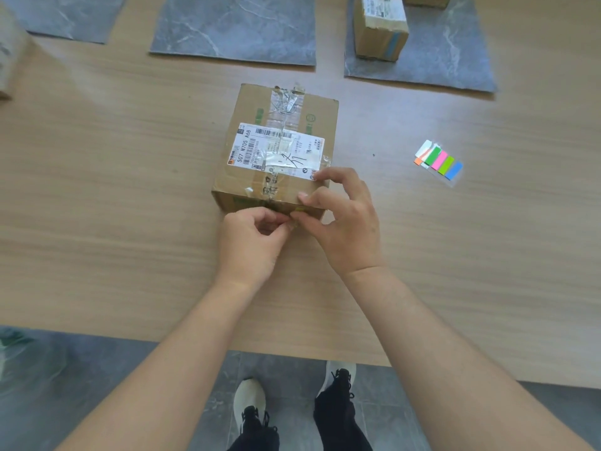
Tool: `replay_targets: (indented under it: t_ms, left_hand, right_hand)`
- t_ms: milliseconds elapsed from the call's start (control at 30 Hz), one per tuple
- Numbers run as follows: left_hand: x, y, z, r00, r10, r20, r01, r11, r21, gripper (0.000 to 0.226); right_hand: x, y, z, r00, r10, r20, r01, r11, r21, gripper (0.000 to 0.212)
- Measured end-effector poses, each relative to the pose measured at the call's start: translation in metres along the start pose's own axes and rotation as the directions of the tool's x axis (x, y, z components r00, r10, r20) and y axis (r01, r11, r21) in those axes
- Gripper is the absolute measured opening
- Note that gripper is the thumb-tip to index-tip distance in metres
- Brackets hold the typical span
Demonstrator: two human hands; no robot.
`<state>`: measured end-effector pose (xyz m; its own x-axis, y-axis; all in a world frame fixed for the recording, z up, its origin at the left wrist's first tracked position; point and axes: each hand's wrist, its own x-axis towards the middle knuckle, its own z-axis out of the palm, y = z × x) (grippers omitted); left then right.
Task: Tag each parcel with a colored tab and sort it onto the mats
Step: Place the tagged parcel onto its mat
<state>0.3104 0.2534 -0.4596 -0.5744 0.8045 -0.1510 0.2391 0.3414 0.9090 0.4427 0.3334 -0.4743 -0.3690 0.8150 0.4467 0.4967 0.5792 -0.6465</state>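
Left grip: your left hand (253, 239) is curled, thumb and forefinger pinched at the near face of the box, apparently on the near end of a small yellowish tab (300, 209).
Right grip: your right hand (344, 222) pinches the same tab from the right, with its other fingers resting on the box's top.
Parcel: the taped brown cardboard parcel with a white shipping label (279, 148) stands on the wooden counter (130, 190), just ahead of both hands, not on any mat.
Key relation: the tab sits at the parcel's near top edge, between your two pinches. The right hand is nearer to press it down.
Tab sheet: the strip of coloured tabs (439, 161) lies to the right, well apart.
Mats: the grey marbled middle mat (234, 27) lies straight beyond the parcel. The right mat (455, 60) holds a smaller cardboard box (380, 27).
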Motion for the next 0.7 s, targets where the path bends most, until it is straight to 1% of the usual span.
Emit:
replay_targets:
  t_ms: [67,100,133,167,200,233,267,300,333,367,400,433,467,500,533,567,633,700]
  left_hand:
    - [-0.001,0.000,-0.013,0.997,0.025,-0.067,-0.016,0.990,0.138,0.006]
    - [-0.001,0.000,-0.022,0.991,0.030,-0.130,-0.007,0.985,0.173,0.005]
    - [0.000,-0.001,-0.031,0.977,0.029,-0.211,0.010,0.983,0.182,0.003]
    - [0.003,-0.003,-0.040,0.956,0.012,-0.292,0.034,0.988,0.152,0.003]
    - [0.007,-0.005,-0.049,0.940,-0.038,-0.339,0.064,0.996,0.068,0.008]
    - [0.013,-0.005,-0.054,0.937,-0.106,-0.334,0.092,0.994,-0.057,0.015]
    - [0.020,-0.005,-0.058,0.945,-0.174,-0.278,0.131,0.977,-0.168,0.022]
    - [0.026,-0.003,-0.060,0.956,-0.217,-0.198,0.170,0.958,-0.232,0.028]
    - [0.029,0.001,-0.061,0.961,-0.245,-0.126,0.207,0.945,-0.253,0.033]
    - [0.032,0.006,-0.061,0.964,-0.257,-0.074,0.228,0.934,-0.274,0.036]
    - [0.034,0.013,-0.061,0.963,-0.266,-0.046,0.239,0.919,-0.313,0.039]
    - [0.034,0.020,-0.063,0.963,-0.268,-0.015,0.246,0.903,-0.351,0.041]
    - [0.034,0.028,-0.066,0.963,-0.267,0.014,0.254,0.896,-0.365,0.042]
    - [0.034,0.034,-0.069,0.962,-0.269,0.037,0.264,0.893,-0.363,0.043]
    - [0.034,0.041,-0.074,0.964,-0.262,0.051,0.263,0.897,-0.355,0.044]
    - [0.034,0.049,-0.080,0.966,-0.253,0.058,0.257,0.903,-0.345,0.045]
    - [0.037,0.065,-0.093,0.972,-0.228,0.059,0.234,0.918,-0.321,0.046]
    - [0.043,0.082,-0.106,0.977,-0.204,0.060,0.212,0.920,-0.331,0.044]
  right_hand:
    - [0.001,0.002,0.002,1.000,-0.003,0.007,0.003,1.000,-0.009,0.023]
    - [0.000,0.001,0.005,1.000,-0.010,0.016,0.010,0.999,-0.031,0.028]
    - [-0.001,-0.001,0.009,1.000,-0.015,0.023,0.016,0.998,-0.058,0.035]
    - [-0.001,-0.003,0.013,1.000,-0.017,0.020,0.018,0.997,-0.075,0.043]
    - [-0.001,-0.004,0.017,1.000,-0.013,0.014,0.014,0.996,-0.089,0.049]
    - [-0.002,-0.006,0.019,1.000,0.000,0.014,0.001,0.995,-0.101,0.052]
    - [-0.004,-0.006,0.019,1.000,0.014,0.019,-0.012,0.995,-0.099,0.054]
    - [-0.006,-0.006,0.018,0.999,0.032,0.030,-0.030,0.997,-0.069,0.054]
    - [-0.008,-0.009,0.015,0.995,0.085,0.043,-0.086,0.996,0.016,0.056]
    - [-0.008,-0.015,0.010,0.980,0.190,0.053,-0.196,0.968,0.159,0.061]
    - [-0.007,-0.024,0.006,0.934,0.353,0.058,-0.352,0.874,0.334,0.065]
    - [-0.004,-0.034,0.004,0.847,0.525,0.080,-0.495,0.727,0.476,0.061]
    - [0.000,-0.045,0.002,0.743,0.660,0.115,-0.601,0.580,0.549,0.050]
    - [0.007,-0.053,0.002,0.677,0.725,0.128,-0.654,0.512,0.558,0.035]
    - [0.013,-0.060,0.001,0.654,0.746,0.128,-0.674,0.498,0.546,0.024]
    - [0.020,-0.067,-0.001,0.651,0.749,0.120,-0.678,0.503,0.537,0.020]
    - [0.037,-0.082,-0.004,0.656,0.749,0.099,-0.664,0.509,0.548,0.019]
    - [0.054,-0.097,-0.008,0.678,0.732,0.071,-0.638,0.538,0.551,0.019]
